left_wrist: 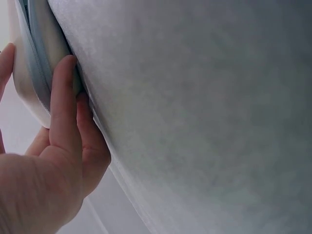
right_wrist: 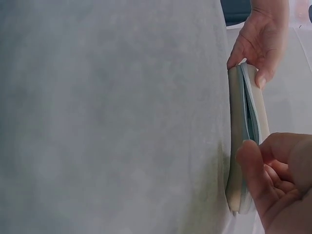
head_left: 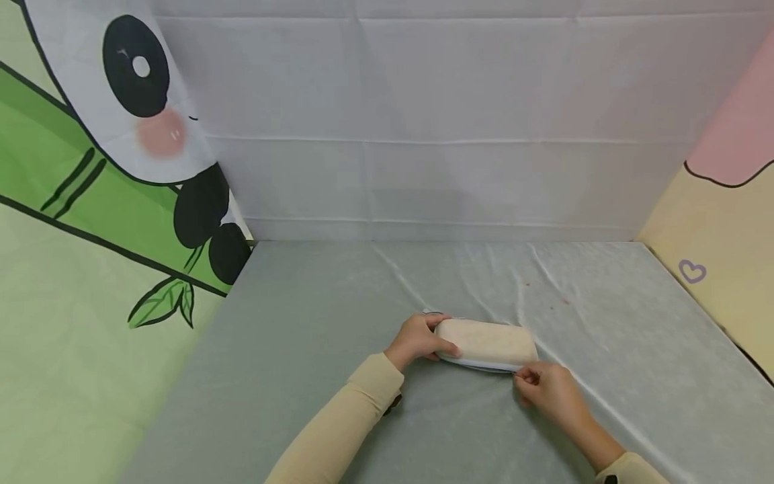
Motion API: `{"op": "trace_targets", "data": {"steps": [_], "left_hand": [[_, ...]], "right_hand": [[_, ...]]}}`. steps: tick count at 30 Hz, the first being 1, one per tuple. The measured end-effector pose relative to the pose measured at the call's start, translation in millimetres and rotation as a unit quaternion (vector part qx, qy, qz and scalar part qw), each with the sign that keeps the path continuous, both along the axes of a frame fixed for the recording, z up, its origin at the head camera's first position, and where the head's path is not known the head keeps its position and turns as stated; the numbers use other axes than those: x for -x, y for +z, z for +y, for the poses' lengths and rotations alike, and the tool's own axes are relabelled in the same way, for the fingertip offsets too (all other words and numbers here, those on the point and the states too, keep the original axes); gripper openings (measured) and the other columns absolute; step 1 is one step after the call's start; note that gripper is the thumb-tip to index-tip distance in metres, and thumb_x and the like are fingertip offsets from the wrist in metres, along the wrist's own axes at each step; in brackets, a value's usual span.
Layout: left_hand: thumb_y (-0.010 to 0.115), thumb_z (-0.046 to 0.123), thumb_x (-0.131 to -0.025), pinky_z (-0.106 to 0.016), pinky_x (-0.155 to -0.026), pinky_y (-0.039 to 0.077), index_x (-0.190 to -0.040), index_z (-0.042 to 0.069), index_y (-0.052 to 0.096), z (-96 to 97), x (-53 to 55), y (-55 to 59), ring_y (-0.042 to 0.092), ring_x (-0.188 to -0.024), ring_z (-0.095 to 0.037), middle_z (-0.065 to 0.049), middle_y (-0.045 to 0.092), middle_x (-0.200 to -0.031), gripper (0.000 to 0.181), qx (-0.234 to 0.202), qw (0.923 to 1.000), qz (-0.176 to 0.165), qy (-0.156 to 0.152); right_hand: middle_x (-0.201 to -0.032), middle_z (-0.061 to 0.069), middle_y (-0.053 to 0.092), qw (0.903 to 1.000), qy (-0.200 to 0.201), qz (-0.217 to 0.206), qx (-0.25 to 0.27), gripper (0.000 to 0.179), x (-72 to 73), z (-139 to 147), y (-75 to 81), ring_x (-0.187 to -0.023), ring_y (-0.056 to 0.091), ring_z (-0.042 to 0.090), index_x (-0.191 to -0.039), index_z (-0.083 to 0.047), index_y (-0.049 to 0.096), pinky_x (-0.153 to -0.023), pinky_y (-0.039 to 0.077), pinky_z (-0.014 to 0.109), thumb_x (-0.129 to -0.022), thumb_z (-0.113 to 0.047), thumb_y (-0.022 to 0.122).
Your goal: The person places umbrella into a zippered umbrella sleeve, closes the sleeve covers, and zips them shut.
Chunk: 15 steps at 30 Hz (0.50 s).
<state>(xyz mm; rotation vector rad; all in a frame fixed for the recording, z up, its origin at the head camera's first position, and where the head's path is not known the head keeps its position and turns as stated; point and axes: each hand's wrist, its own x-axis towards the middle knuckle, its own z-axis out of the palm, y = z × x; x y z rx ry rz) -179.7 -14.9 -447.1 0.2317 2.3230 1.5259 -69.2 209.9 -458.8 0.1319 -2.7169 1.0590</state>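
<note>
A cream zip case (head_left: 488,343), rounded at its ends like a pencil case, lies on the grey cloth. My left hand (head_left: 418,338) grips its left end, thumb on top and fingers along the side. At the front right corner my right hand (head_left: 549,390) pinches the zip, its pull hidden by the fingertips. Seen from the right wrist, the blue-grey zip (right_wrist: 249,114) is parted in a narrow slit between the two hands. The left wrist view shows the zip's edge (left_wrist: 36,63) beside the left fingers (left_wrist: 63,107).
Grey cloth with creases (head_left: 290,323) covers the table under the case. A white cloth backdrop (head_left: 453,81) rises behind it. Printed panels stand at the left (head_left: 54,336) and the right (head_left: 725,235).
</note>
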Motion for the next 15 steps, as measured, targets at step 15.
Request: {"op": "trace_targets", "data": {"steps": [15], "left_hand": [[0.089, 0.011, -0.06, -0.029, -0.053, 0.053, -0.126, 0.016, 0.061, -18.7, -15.0, -3.5, 0.06, -0.074, -0.013, -0.003, 0.061, -0.105, 0.071, 0.005, 0.9998, -0.002, -0.021]], "right_hand": [[-0.048, -0.012, 0.053, 0.9997, -0.015, 0.0, 0.02, 0.019, -22.5, -27, -7.4, -0.043, 0.047, 0.001, -0.065, -0.009, 0.066, -0.041, 0.037, 0.02, -0.074, 0.007, 0.063]]}}
